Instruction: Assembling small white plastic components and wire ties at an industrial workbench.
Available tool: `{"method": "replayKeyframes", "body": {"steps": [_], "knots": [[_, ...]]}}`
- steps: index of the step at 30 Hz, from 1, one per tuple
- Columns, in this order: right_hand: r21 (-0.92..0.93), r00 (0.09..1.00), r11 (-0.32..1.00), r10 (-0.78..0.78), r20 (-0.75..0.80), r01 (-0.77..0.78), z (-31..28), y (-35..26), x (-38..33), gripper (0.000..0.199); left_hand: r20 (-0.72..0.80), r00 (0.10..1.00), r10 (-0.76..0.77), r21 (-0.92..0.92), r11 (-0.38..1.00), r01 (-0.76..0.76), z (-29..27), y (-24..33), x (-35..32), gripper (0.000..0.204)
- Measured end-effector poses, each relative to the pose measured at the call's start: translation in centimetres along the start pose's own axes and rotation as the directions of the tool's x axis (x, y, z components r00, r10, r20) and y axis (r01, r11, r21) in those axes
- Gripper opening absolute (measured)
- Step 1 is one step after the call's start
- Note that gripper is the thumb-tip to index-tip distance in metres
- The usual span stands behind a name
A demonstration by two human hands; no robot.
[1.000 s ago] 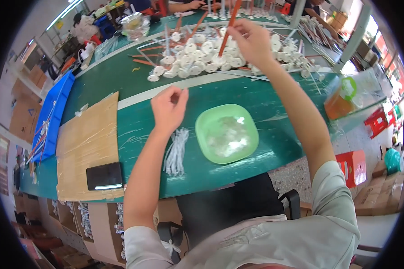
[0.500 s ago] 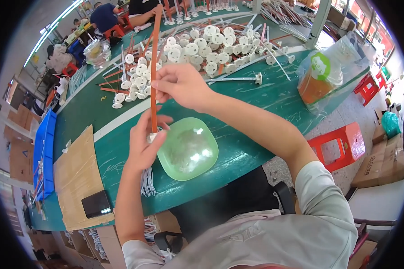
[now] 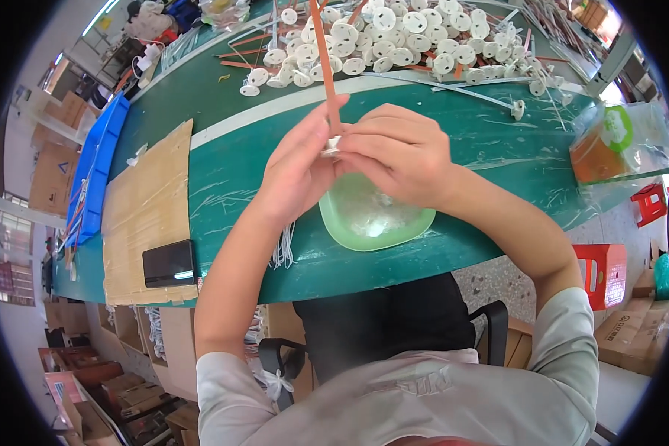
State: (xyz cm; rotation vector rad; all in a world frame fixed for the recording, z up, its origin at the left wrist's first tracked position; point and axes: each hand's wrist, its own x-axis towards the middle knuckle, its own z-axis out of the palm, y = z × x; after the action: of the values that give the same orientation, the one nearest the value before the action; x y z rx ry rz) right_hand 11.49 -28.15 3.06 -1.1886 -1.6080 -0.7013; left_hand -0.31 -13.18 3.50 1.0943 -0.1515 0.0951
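Note:
An orange strip [image 3: 324, 63] stands nearly upright between my hands, its lower end in a small white fitting [image 3: 331, 146]. My left hand [image 3: 293, 171] is closed around the fitting from the left side, the fingers along the strip's foot. From the right, my right hand [image 3: 401, 152] pinches the same fitting with thumb and fingers. Its fingertips partly hide the joint. Just below the hands is a light green bowl [image 3: 343, 236] with small pale contents that I cannot make out. A bunch of thin white cords [image 3: 282, 249] hangs beside my left wrist.
White round discs with strips [image 3: 383, 52] are heaped at the table's far side. On the left lie a cardboard sheet [image 3: 145, 186], a black phone [image 3: 168, 264] and a blue tray [image 3: 100, 178]. A plastic bag [image 3: 624, 145] sits at right, near a red stool [image 3: 609, 275].
My right hand has slid down the orange strip to the white fitting at its foot, meeting my left hand. The view has shifted, so the table sits higher and farther right.

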Motion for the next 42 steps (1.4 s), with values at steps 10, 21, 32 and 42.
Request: {"method": "replayKeyframes", "body": {"steps": [10, 21, 32, 42], "knots": [[0.261, 0.865, 0.838, 0.502, -0.024, -0.479, -0.3, 0.1, -1.4, 0.030, 0.026, 1.000, 0.010, 0.063, 0.998, -0.011, -0.7, 0.3, 0.1, 0.045], [-0.153, 1.000, 0.988, -0.002, 0.024, 0.005, -1.1, 0.5, -0.5, 0.030, -0.122, 0.989, 0.083, 0.338, 0.940, -0.037, 0.3, 0.0, -0.2, 0.045], [-0.179, 0.995, 0.982, 0.049, -0.085, -0.063, -0.6, -0.6, 0.0, 0.027, 0.053, 0.993, 0.102, 0.090, 0.990, -0.107, -0.3, -0.9, -0.3, 0.037], [-0.031, 0.979, 0.986, 0.169, 0.113, -0.166, -2.0, 0.5, 0.4, 0.021, 0.046, 0.993, 0.107, 0.106, 0.988, -0.111, -0.9, -0.9, 0.1, 0.036]]}}
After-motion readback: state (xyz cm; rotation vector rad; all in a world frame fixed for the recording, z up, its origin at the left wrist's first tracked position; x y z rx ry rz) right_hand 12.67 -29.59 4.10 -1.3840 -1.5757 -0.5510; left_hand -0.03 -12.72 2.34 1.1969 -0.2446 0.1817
